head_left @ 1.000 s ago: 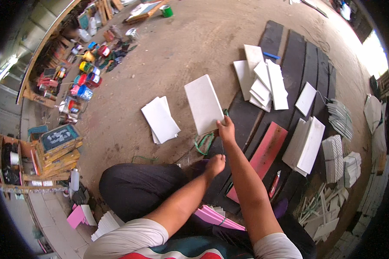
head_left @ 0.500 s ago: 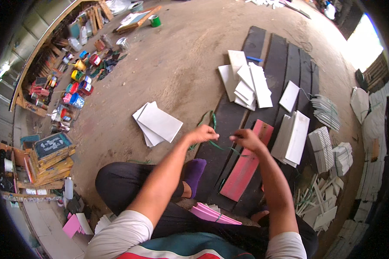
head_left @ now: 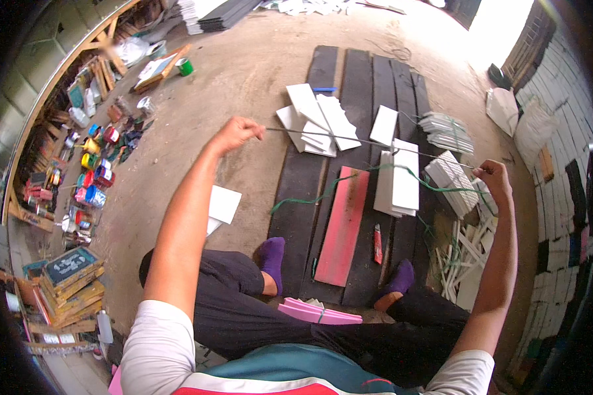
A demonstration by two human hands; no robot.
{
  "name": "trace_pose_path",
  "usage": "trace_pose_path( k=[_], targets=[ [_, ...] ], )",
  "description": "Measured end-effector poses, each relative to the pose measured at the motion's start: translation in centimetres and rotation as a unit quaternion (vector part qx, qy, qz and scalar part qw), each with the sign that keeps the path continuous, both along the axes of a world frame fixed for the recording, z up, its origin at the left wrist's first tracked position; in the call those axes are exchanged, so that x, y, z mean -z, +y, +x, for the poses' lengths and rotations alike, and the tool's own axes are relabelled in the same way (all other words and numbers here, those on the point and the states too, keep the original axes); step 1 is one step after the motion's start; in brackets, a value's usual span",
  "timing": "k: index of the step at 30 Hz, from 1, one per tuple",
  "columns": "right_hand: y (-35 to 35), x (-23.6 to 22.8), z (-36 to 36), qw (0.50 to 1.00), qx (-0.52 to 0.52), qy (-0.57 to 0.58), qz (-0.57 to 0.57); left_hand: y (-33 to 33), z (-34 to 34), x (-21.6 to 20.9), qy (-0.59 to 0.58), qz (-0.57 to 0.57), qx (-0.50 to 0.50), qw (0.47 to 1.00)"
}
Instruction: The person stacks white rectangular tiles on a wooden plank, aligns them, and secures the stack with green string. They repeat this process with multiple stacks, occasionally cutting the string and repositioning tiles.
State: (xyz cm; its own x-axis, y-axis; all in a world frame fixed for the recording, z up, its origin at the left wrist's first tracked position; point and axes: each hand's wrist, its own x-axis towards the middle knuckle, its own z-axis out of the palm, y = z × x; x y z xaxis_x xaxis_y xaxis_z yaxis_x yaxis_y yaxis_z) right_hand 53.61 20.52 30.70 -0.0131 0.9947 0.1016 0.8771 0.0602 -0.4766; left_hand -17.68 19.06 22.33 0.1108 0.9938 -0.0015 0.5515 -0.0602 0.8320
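A thin string (head_left: 375,141) is pulled tight in the air above the dark planks (head_left: 356,99) on the floor. The left hand (head_left: 236,133) pinches 1 end, closed tight. The right hand (head_left: 493,179) grips the other end in a fist. A pink board (head_left: 342,227) lies below, beside white sheets (head_left: 398,178).

Taut string (head_left: 375,143) between both hands

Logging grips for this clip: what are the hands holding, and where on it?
A thin cord, stretched taut between them: left hand pinches one end, right hand grips the other.
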Motion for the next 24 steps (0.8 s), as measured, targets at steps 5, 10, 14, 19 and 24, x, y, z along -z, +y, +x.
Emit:
trace_pose_path(
  k=[5,10,14,19,24],
  targets=[
    [-6.1,-3.0,6.4,0.984,0.066,0.165,-0.020,2.1,1.1,-1.2,0.059,0.122,-0.103,0.985],
    [-10.2,-6.7,15.4,0.982,0.039,0.183,-0.014,1.0,0.1,-0.3,0.126,0.068,-0.241,0.960],
    [-15.7,-8.0,12.3,0.970,0.044,0.074,0.226,0.1,-1.7,4.2,0.115,0.044,-0.158,0.980],
    [-15.1,-3.8,18.2,0.967,0.218,-0.111,0.066,-1.3,2.7,8.9,0.200,-0.132,-0.040,0.970],
    [-14.0,11.4,22.8,0.905,0.302,-0.298,-0.032,-3.3,4.8,17.2,0.258,-0.182,-0.006,0.949]
  ],
)
